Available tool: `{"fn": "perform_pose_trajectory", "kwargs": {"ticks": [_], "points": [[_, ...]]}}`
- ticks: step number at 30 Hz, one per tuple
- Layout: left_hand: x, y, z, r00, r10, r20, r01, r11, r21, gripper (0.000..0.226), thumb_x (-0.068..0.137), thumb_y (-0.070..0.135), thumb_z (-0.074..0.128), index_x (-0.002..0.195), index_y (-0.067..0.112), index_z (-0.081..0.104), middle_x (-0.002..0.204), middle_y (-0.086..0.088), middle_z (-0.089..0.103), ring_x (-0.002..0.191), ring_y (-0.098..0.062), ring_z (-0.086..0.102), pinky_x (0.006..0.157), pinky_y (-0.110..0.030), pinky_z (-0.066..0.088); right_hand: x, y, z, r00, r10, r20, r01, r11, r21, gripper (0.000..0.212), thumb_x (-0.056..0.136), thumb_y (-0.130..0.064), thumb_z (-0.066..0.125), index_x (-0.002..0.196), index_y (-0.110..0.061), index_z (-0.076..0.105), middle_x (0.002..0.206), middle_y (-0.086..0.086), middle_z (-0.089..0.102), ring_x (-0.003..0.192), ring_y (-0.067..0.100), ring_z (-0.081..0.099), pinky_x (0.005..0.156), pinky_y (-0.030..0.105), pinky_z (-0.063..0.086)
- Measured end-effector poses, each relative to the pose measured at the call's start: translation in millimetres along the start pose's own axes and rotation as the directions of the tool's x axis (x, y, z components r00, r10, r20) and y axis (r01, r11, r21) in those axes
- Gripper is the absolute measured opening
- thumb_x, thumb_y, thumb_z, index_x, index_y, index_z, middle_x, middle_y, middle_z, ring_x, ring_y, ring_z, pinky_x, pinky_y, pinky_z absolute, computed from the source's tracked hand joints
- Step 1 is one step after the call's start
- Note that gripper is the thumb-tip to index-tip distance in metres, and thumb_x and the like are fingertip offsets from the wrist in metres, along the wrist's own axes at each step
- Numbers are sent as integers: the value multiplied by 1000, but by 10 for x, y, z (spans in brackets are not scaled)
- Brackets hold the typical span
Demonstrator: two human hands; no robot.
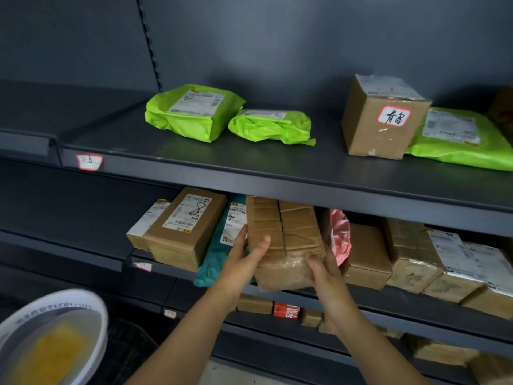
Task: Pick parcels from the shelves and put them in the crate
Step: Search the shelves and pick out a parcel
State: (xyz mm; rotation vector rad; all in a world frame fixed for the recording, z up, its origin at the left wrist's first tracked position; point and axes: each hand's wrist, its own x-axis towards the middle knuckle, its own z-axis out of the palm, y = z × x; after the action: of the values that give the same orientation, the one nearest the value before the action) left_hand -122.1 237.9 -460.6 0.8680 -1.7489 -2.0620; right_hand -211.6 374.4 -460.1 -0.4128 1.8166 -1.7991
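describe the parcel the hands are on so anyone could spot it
Find the shelf just below the green bags. A brown tape-wrapped box sits between a teal bag and a pink bag. Only it is held by the left hand and right hand.

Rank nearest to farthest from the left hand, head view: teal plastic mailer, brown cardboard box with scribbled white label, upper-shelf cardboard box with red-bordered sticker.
1. Teal plastic mailer: middle shelf, beside the left hand gripping the taped brown parcel.
2. Brown cardboard box with scribbled white label: same shelf, further left.
3. Cardboard box with red-bordered sticker: upper shelf, up and right.
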Motion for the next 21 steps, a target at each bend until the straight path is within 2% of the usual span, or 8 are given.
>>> {"fn": "perform_pose_trajectory", "kwargs": {"ticks": [3, 5, 7, 9, 11, 13, 17, 21], "points": [[-28, 9, -105, 998, -14, -54, 11, 999, -43, 58, 89, 27, 62, 137, 41, 31, 127, 11, 54, 115, -11, 54, 100, -36, 44, -59, -80, 109, 990, -130, 53, 141, 935, -324, 57, 87, -49, 54, 140, -40, 36, 142, -9, 35, 132, 10, 33, 112, 37, 31], [-14, -25, -218, 997, -67, -48, 70, 996, 58, 65, 93, 17, 56, 148, 28, 24, 140, 2, 46, 123, -17, 49, 106, -38, 40, -148, -105, 194, 978, -155, 142, 206, 837, -508, 64, 94, -41, 51, 149, -36, 18, 144, -16, 14, 137, 8, 11, 114, 30, 15], [-27, -50, -303, 994, -109, -30, 112, 981, 158, 51, 96, 11, 49, 145, 13, 33, 138, -4, 47, 113, -14, 53, 94, -18, 46, -242, -75, 288, 953, -108, 284, 278, 690, -669, 62, 98, -36, 44, 149, -37, 8, 149, -18, 3, 140, 9, 0, 115, 29, 9], [-72, -36, -301, 990, -137, -36, 141, 975, 172, 29, 100, 14, 43, 128, 12, 50, 123, -3, 55, 94, -7, 55, 73, -5, 47, -301, 45, 359, 917, -30, 398, 364, 477, -800, 63, 100, -31, 38, 150, -36, 0, 155, -15, -8, 143, 17, -8, 120, 36, 3], [-58, -40, -295, 984, -158, -87, 170, 973, 158, 32, 100, 35, 38, 124, 19, 52, 124, -1, 58, 100, -11, 57, 86, -21, 51, -329, 146, 389, 892, 1, 452, 430, 306, -850, 65, 101, -26, 35, 150, -36, -6, 155, -14, -18, 144, 22, -14, 119, 44, -1], [-73, -38, -302, 979, -171, -113, 184, 976, 120, 40, 97, 49, 37, 128, 27, 45, 122, 2, 59, 101, -11, 57, 78, -32, 51, -312, 189, 371, 885, -16, 466, 457, 226, -860, 66, 100, -22, 35, 150, -35, -7, 155, -16, -18, 143, 22, -12, 119, 45, -1], [-73, -61, -274, 984, -149, -92, 162, 976, 146, 61, 92, 46, 53, 144, 28, 29, 127, 4, 54, 93, -6, 56, 65, -24, 46, -277, 195, 286, 861, -83, 501, 504, 266, -822, 58, 100, -19, 36, 151, -32, 11, 156, -19, 1, 141, 11, 4, 118, 34, 10], [-116, -131, -305, 980, -180, -84, 193, 964, 180, 57, 93, 35, 55, 143, 31, 28, 121, 3, 56, 103, -16, 57, 78, -34, 51, -168, 211, 180, 947, -253, 200, 319, 646, -693, 51, 97, -23, 48, 145, -29, 32, 142, -14, 32, 132, 3, 29, 114, 25, 25]]}}
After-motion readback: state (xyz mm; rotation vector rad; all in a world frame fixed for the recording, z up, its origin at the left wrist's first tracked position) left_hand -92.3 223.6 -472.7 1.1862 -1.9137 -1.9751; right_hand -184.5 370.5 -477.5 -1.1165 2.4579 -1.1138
